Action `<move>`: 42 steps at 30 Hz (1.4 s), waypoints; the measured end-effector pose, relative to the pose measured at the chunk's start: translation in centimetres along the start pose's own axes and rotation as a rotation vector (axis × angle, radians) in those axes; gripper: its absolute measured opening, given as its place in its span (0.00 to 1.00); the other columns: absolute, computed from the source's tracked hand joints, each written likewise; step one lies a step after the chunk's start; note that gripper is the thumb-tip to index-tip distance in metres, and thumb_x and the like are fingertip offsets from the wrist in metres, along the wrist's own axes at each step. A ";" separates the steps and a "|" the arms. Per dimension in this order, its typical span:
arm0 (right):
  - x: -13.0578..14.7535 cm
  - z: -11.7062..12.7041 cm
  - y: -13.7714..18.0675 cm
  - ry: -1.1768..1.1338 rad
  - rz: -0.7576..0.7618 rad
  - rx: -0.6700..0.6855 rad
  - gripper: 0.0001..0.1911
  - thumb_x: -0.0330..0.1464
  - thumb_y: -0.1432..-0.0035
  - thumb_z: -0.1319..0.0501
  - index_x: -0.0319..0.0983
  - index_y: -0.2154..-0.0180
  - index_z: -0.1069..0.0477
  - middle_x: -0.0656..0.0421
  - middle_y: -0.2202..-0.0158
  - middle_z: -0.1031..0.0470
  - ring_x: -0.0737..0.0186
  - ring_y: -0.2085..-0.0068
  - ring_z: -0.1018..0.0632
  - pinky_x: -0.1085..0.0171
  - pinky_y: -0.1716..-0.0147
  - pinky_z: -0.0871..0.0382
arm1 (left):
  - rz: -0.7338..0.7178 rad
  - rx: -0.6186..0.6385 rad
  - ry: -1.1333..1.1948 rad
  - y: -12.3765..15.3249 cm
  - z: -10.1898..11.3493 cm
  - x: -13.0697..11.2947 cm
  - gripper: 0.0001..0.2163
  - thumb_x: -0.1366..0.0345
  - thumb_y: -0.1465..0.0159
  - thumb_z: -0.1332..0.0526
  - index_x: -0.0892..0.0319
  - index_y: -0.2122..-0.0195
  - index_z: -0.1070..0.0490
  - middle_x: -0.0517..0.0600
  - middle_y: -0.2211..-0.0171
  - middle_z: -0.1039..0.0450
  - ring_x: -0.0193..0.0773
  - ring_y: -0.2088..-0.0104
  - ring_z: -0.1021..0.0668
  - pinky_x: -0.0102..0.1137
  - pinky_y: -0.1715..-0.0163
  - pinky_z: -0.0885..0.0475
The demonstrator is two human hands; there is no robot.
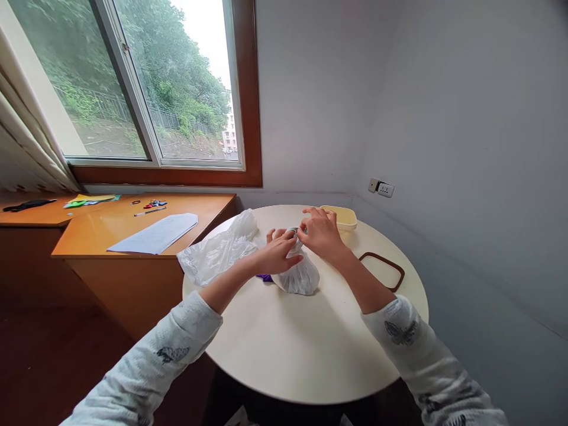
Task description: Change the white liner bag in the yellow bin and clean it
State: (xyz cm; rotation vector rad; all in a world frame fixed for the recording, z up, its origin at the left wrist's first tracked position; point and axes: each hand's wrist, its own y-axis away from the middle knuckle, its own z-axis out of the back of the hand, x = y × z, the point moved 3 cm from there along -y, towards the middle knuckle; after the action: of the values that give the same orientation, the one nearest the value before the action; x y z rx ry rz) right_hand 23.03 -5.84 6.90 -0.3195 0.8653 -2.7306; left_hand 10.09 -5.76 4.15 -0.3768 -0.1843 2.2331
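Note:
A white, translucent plastic bag (300, 278) stands on the round table, its top gathered into a narrow neck. My left hand (278, 253) is closed around that neck from the left, thumb lying toward the front. From the right, my right hand (323, 234) pinches the twisted top of the same bag between thumb and fingers. What the bag contains cannot be made out. A bit of something purple (265, 277) shows beneath my left wrist. To the left, a second crumpled clear plastic bag (222, 251) lies spread over the table's edge.
Behind my right hand sits a pale yellow plastic container (346, 218). A brown rounded frame (385, 255) lies on the white round table (319, 355). The wooden desk (71, 242) at left holds papers (155, 234), a pen (149, 211) and small items.

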 end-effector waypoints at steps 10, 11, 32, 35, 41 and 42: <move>-1.9 -0.3 -0.5 -0.114 -0.113 0.100 0.12 0.33 0.44 0.47 0.40 0.75 0.27 0.55 0.50 0.30 0.54 0.50 0.32 0.50 0.50 0.46 | -0.023 -0.057 0.149 0.8 -0.5 0.0 0.19 0.50 0.36 0.53 0.56 0.52 0.36 0.57 0.45 0.42 0.50 0.41 0.45 0.48 0.41 0.55; -2.0 -0.3 -0.5 -0.133 -0.122 0.110 0.12 0.33 0.45 0.47 0.40 0.75 0.27 0.55 0.51 0.30 0.55 0.50 0.32 0.50 0.50 0.45 | -0.027 -0.061 0.159 0.9 -0.6 0.0 0.20 0.50 0.36 0.54 0.56 0.51 0.36 0.57 0.44 0.43 0.49 0.41 0.46 0.48 0.41 0.56; -3.4 -4.0 1.6 -0.849 -0.305 0.276 0.10 0.37 0.50 0.44 0.37 0.75 0.31 0.59 0.75 0.27 0.66 0.74 0.29 0.68 0.77 0.40 | 0.081 -0.320 1.173 -0.7 -0.8 -0.3 0.26 0.57 0.33 0.66 0.59 0.36 0.52 0.50 0.35 0.52 0.40 0.36 0.46 0.39 0.39 0.45; -3.4 -4.5 1.4 -0.853 -0.300 0.235 0.11 0.38 0.49 0.44 0.37 0.70 0.29 0.57 0.69 0.24 0.63 0.69 0.26 0.68 0.73 0.37 | 0.077 -0.360 1.145 -0.7 -1.2 0.7 0.25 0.53 0.33 0.60 0.55 0.36 0.51 0.45 0.34 0.55 0.41 0.35 0.51 0.38 0.37 0.50; -2.9 -4.8 1.7 -0.897 -0.256 0.180 0.13 0.39 0.47 0.42 0.40 0.61 0.30 0.56 0.58 0.26 0.61 0.60 0.25 0.62 0.62 0.32 | 0.080 -0.485 0.883 -0.6 -0.9 2.0 0.26 0.55 0.37 0.46 0.53 0.38 0.46 0.49 0.35 0.52 0.44 0.36 0.48 0.37 0.38 0.50; -2.8 -4.7 1.9 -0.914 -0.254 0.189 0.14 0.39 0.46 0.43 0.40 0.60 0.31 0.56 0.57 0.26 0.61 0.59 0.25 0.62 0.61 0.32 | 0.080 -0.508 0.856 -0.6 -0.5 2.0 0.27 0.56 0.38 0.44 0.54 0.38 0.45 0.51 0.36 0.50 0.45 0.37 0.45 0.37 0.40 0.47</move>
State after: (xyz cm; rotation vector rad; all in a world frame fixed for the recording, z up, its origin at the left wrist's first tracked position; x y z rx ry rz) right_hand 24.62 -3.94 1.65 -1.5443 0.3115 -2.3865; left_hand 9.50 -3.85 3.37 -1.5790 -0.2700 1.8808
